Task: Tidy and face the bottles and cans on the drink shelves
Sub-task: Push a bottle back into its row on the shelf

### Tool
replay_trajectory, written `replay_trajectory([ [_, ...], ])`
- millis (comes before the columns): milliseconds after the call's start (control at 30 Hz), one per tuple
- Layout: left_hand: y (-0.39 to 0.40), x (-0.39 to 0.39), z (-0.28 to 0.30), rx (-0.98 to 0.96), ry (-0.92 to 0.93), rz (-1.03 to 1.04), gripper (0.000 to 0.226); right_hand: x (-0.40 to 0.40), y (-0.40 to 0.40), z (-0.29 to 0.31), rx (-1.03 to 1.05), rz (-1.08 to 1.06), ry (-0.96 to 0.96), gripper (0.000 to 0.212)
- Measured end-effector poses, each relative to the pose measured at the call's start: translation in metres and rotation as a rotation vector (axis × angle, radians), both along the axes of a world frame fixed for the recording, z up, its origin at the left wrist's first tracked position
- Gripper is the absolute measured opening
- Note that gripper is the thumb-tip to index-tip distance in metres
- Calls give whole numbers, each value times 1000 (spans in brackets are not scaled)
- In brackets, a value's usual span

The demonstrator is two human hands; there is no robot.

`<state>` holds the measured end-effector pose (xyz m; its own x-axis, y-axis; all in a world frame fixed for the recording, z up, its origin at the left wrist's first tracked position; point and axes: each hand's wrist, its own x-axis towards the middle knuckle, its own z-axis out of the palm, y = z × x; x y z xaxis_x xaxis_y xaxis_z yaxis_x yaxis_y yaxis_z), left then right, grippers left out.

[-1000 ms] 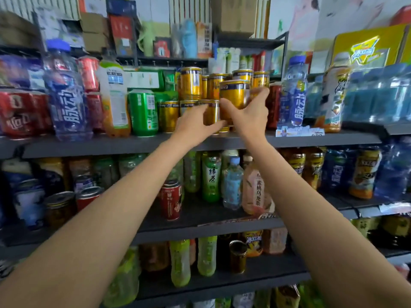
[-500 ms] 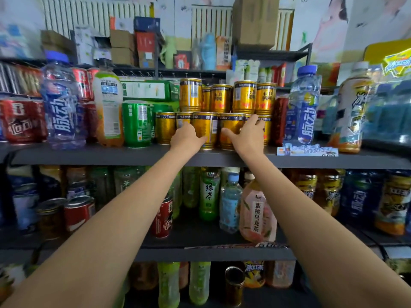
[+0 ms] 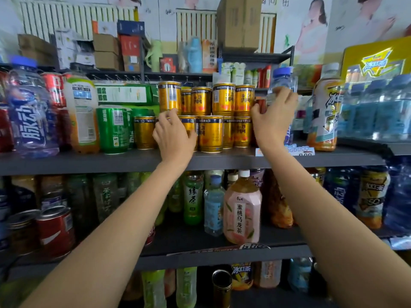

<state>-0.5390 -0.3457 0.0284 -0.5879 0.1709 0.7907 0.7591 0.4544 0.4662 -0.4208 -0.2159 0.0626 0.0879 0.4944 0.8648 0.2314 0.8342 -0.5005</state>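
Gold cans (image 3: 210,133) stand two tiers high at the middle of the top shelf (image 3: 222,160). Against the lower tier's left side, the left hand (image 3: 174,135) curls its fingers round a can mostly hidden behind it. Just right of the stack, the right hand (image 3: 274,117) pinches a clear blue-capped bottle (image 3: 283,82) near its shoulder. Left of the stack stands a green can (image 3: 113,130).

A small shop: grey metal shelves (image 3: 222,158) carry rows of gold cans (image 3: 210,133), bottled teas (image 3: 242,216) and water bottles (image 3: 31,121) (many of one kind each). A price tag (image 3: 298,151) sits on the shelf edge. Cardboard boxes (image 3: 239,23) are stacked above.
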Motion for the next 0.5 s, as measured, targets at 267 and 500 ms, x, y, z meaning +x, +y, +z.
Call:
replay_trajectory([
  [267, 52, 59, 10, 11, 239, -427, 41, 5, 61, -4, -465, 23, -270, 107],
  [500, 69, 65, 6, -41, 257, -662, 52, 7, 71, -8, -446, 139, -133, 79],
])
